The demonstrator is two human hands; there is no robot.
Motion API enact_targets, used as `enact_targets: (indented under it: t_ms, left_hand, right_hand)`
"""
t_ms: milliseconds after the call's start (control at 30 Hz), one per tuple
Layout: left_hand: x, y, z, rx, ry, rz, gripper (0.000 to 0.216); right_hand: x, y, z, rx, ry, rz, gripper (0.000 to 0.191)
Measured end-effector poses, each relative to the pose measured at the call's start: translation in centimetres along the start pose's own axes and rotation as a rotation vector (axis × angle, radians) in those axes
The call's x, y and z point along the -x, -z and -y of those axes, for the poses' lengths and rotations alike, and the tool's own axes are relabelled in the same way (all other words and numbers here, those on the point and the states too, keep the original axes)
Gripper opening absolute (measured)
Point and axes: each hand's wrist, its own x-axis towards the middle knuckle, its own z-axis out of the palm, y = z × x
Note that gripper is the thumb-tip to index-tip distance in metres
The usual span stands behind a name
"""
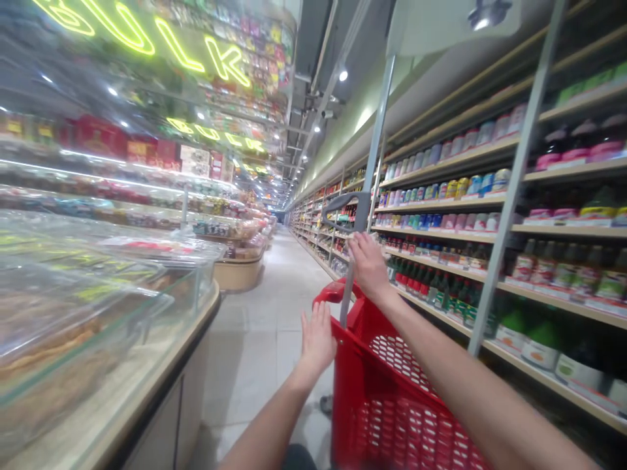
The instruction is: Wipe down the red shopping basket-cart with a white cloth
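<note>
A red plastic shopping basket (pixel 392 378) with perforated walls stands low in front of me at the right. A grey pull handle (pixel 361 212) on a metal pole rises from its near-left end. My right hand (pixel 371 266) is closed at the pole just below the grey grip, its fingers bent together; their undersides are hidden. My left hand (pixel 318 334) lies against the basket's left corner, fingers stretched upward beside the red carrying handle (pixel 329 293), with its palm turned from view.
On the right run long shelves (pixel 450 261) of cans and bottles, held by metal posts. A glass-fronted bulk food counter (pixel 161 352) lines the left. Between them a pale tiled aisle (pixel 274 313) leads away. Blurred packaged goods (pixel 147 153) and neon signs (pixel 210 62) stand beyond.
</note>
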Motion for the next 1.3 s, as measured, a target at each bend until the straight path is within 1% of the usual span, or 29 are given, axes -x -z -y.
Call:
enact_targets:
  t_ms: [67,133,200,300,367,433,467,600,667,700,767,933,1000,1067,1133,1233,1300]
  left_hand:
    - [0.0,0.0,0.1,-0.004,-0.031,0.062,0.067]
    - [0.1,-0.2,0.1,-0.01,-0.069,0.105,0.065]
    - [0.1,-0.3,0.1,-0.019,-0.096,0.115,0.063]
    - [0.1,-0.4,0.3,-0.026,-0.122,0.093,0.059]
    - [0.2,-0.6,0.5,-0.028,-0.147,0.074,0.056]
    - [0.3,-0.7,0.7,-0.037,-0.161,0.069,0.056]
    - [0.3,-0.8,0.7,-0.043,-0.161,0.072,0.056]
    - [0.4,-0.9,0.6,-0.069,-0.158,0.1,0.059]
    - [0.4,-0.9,0.5,-0.078,-0.168,0.111,0.061]
    - [0.4,-1.0,0.5,-0.083,-0.172,0.116,0.061]
    - [0.4,-1.1,0.5,-0.089,-0.18,0.116,0.062]
    - [0.5,-1.6,1.0,-0.087,-0.211,0.071,0.06]
    - [0.5,-1.7,1.1,-0.087,-0.221,0.067,0.059]
    - [0.5,-1.6,1.1,-0.091,-0.222,0.067,0.06]
    - [0.5,-1.5,1.0,-0.096,-0.218,0.064,0.06]
    - [0.5,-1.6,0.9,-0.102,-0.221,0.063,0.061]
    - [0.4,-1.8,0.9,-0.108,-0.227,0.054,0.062]
  right_hand:
    - [-0.7,-0.4,-0.4,0.038,0.027,0.054,0.042]
    - [0.6,-0.8,-0.6,0.072,0.082,0.134,0.042]
    - [3.3,-1.3,-0.4,0.11,0.159,0.214,0.042]
    - [7.8,-2.1,0.0,0.152,0.307,0.322,0.043]
    - [9.6,-2.4,0.2,0.154,0.408,0.358,0.044]
    - [9.8,-2.5,0.2,0.159,0.452,0.339,0.043]
    - [9.2,-2.4,0.1,0.168,0.443,0.314,0.043]
    - [5.7,-1.5,-0.5,0.221,0.297,0.197,0.04]
    - [5.0,-1.3,-0.6,0.231,0.25,0.179,0.039]
    - [5.2,-1.3,-0.5,0.228,0.247,0.187,0.039]
    - [6.9,-1.6,-0.1,0.21,0.279,0.224,0.039]
    - [13.9,-3.1,1.0,0.162,0.401,0.292,0.037]
    - [15.1,-3.3,1.0,0.143,0.442,0.301,0.035]
    - [14.4,-3.2,0.8,0.127,0.441,0.307,0.036]
    - [12.2,-2.8,0.4,0.127,0.381,0.303,0.039]
    - [8.7,-2.1,-0.3,0.155,0.266,0.261,0.04]
    - [8.1,-1.9,-0.5,0.162,0.239,0.254,0.04]
